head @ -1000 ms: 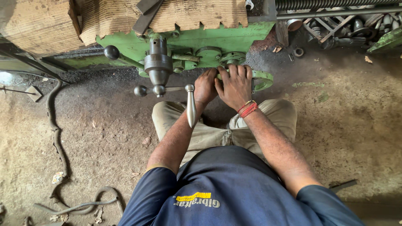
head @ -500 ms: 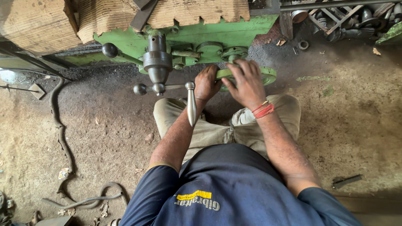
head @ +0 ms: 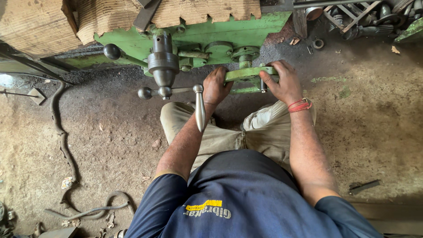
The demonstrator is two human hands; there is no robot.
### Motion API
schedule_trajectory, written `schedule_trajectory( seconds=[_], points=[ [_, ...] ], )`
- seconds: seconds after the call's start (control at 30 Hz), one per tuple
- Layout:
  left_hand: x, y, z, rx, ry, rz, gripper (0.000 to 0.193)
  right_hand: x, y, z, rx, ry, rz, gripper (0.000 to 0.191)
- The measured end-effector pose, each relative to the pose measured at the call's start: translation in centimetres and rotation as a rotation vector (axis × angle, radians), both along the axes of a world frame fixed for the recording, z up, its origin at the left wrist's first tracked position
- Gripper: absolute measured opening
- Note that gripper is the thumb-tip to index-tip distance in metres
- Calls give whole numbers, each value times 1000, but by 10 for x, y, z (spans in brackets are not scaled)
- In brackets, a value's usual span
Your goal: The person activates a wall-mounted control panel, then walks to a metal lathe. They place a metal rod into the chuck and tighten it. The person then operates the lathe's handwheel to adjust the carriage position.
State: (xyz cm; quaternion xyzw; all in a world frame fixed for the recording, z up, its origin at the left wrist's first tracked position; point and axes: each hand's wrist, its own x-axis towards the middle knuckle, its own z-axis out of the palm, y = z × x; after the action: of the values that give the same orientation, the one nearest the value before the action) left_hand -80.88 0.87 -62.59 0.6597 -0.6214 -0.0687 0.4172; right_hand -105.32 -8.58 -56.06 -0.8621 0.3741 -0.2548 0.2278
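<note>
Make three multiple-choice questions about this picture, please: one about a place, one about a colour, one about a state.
1. Where is the steel crank handle?
A. beside the left hand, on its outer side
B. beyond the right hand
C. flat on the floor

2. What colour is the band on the right wrist?
A. blue
B. red
C. white

3. What are the two hands doing?
A. both hang free
B. only one touches the machine
C. both grip the green handwheel

Answers:
1 A: the handle hangs from the grey hub just beside the left hand, away from the right one.
2 B: the threads at the wrist of the right hand are red.
3 C: the fingers of each hand close over the green rim, one at each side.
</note>
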Motion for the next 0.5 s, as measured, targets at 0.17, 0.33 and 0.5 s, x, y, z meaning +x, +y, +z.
schedule_trajectory(
  seconds=[0.17, 0.33, 0.5],
  points=[
    [0, 0, -2, 24, 19, 17, 31, 4, 0, -5, -15, 69, -35, 76],
    [1, 1, -4, 22, 28, 21, 28, 7, 2, -10, -77, 21, -34, 76],
    [1, 2, -5, -10, 42, 16, 28, 9, 3, -10, -86, 27, -39, 75]
  ],
)
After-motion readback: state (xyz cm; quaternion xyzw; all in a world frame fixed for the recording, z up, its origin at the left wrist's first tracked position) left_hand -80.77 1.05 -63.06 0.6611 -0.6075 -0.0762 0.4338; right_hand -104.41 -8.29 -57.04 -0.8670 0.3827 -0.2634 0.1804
